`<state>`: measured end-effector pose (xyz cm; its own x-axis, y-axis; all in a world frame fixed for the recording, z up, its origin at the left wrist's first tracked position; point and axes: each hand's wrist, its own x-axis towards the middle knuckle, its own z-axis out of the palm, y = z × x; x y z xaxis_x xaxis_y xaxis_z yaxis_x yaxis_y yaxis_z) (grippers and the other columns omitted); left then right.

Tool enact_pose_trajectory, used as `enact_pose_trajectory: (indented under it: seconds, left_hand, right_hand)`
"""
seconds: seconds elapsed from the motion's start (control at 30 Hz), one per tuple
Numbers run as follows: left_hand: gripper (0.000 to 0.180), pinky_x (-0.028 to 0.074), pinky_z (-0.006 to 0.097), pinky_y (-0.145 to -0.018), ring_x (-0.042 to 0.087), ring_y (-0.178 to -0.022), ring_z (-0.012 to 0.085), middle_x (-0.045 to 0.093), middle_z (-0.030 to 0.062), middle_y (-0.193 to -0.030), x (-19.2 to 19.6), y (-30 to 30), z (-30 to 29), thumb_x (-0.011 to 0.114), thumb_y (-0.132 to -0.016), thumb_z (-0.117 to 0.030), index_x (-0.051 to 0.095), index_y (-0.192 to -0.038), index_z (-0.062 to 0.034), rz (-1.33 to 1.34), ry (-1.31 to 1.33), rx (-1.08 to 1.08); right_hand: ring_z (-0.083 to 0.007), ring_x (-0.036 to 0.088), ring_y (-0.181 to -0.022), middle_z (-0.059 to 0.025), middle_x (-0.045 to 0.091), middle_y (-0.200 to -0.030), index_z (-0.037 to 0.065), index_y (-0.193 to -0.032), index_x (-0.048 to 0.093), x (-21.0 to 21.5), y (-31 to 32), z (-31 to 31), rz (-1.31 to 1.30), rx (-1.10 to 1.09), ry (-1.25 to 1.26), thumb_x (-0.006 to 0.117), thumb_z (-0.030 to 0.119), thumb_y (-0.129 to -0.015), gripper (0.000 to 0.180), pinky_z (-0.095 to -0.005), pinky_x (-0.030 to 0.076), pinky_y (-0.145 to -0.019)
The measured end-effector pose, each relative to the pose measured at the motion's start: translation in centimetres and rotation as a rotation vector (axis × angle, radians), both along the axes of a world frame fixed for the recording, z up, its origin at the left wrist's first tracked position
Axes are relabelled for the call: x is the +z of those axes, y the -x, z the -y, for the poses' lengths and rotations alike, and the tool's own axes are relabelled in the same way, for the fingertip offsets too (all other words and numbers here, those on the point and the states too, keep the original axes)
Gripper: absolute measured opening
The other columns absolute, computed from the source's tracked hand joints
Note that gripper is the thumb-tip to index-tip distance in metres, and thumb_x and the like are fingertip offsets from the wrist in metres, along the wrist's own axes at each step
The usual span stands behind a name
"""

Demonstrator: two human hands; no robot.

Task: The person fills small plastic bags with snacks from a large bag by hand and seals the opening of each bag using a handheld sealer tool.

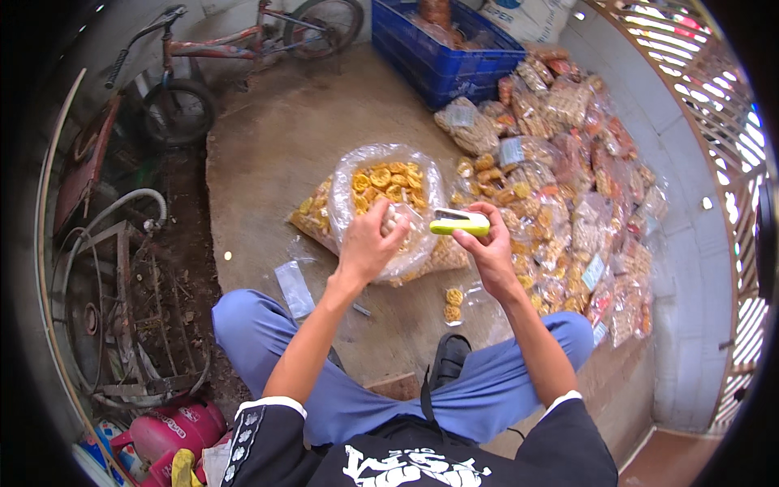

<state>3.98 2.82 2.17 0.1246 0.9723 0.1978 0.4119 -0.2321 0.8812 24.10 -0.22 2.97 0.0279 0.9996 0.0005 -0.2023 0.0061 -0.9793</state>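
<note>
My right hand (493, 256) is wrapped round a lime-green and white stapler (454, 227), its jaw pointing left. Fingers pinched, my left hand (365, 252) holds a small clear plastic packet (403, 217) just left of the stapler; what is inside it is hard to make out. Both hands are over the near part of a large open clear sack (345, 166) of yellow, round, crisp snacks (389, 182). A small filled packet (454, 306) of the snacks lies on the floor below my right hand. Flat clear plastic sleeves (294, 290) lie left of the sack.
A wide heap of filled snack packets (560, 195) spreads along the right wall. Behind it stands a blue plastic crate (454, 69) beside a white sack (531, 18). A small bicycle (211, 49) leans at the back left. A metal frame (126, 308) and pink gas cylinder (178, 430) are left.
</note>
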Motion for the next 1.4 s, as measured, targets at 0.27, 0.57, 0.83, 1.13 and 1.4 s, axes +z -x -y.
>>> enact_pose_trajectory:
  seconds: [0.27,0.57,0.83,1.13,1.4]
  left_hand:
    - [0.024,0.044,0.036,-0.053,0.059,-0.056,0.0284,0.057,0.0142,-0.060,0.5,1.7,1.0,0.059,-0.082,-0.025,0.054,-0.090,-0.0027,-0.040,0.005,0.020]
    - [0.023,0.038,0.028,-0.048,0.046,-0.049,0.0114,0.049,0.0061,-0.056,0.3,2.2,1.5,0.059,-0.084,-0.020,0.054,-0.094,-0.0005,-0.013,0.008,-0.028]
    - [0.029,0.040,0.031,-0.051,0.049,-0.051,0.0179,0.051,0.0096,-0.060,0.6,2.5,1.5,0.060,-0.082,-0.024,0.054,-0.099,-0.0005,-0.091,0.021,-0.073]
    - [0.033,0.045,0.036,-0.055,0.061,-0.060,0.0282,0.058,0.0155,-0.064,1.0,2.7,1.6,0.061,-0.081,-0.029,0.053,-0.101,-0.0049,-0.279,0.014,-0.105]
    - [0.038,0.047,0.042,-0.061,0.061,-0.068,0.0344,0.060,0.0182,-0.066,1.6,2.7,1.7,0.059,-0.081,-0.034,0.050,-0.103,-0.0050,-0.321,0.071,-0.169]
  right_hand:
    - [-0.0153,0.056,-0.097,-0.0082,0.056,-0.112,0.000,-0.126,0.043,0.6,1.3,-0.3,-0.213,0.200,0.050,0.072,0.006,-0.074,0.060,-0.0269,0.044,-0.089]
    - [-0.0146,0.055,-0.080,-0.0057,0.059,-0.100,0.004,-0.115,0.053,-1.8,2.5,0.0,-0.529,0.213,0.374,0.051,0.033,-0.089,0.039,-0.0287,0.044,-0.076]
    - [-0.0118,0.055,-0.084,-0.0015,0.059,-0.100,0.006,-0.115,0.055,-1.4,2.7,0.4,-0.323,0.312,0.372,0.048,0.032,-0.092,0.036,-0.0262,0.040,-0.078]
    - [-0.0108,0.055,-0.093,-0.0030,0.059,-0.107,0.001,-0.127,0.047,-1.2,2.9,0.4,-0.187,0.453,0.309,0.060,0.033,-0.086,0.054,-0.0244,0.041,-0.086]
    - [-0.0124,0.053,-0.101,-0.0062,0.057,-0.111,-0.001,-0.126,0.047,-0.7,3.0,1.0,-0.019,0.491,0.245,0.072,0.030,-0.077,0.063,-0.0246,0.044,-0.086]
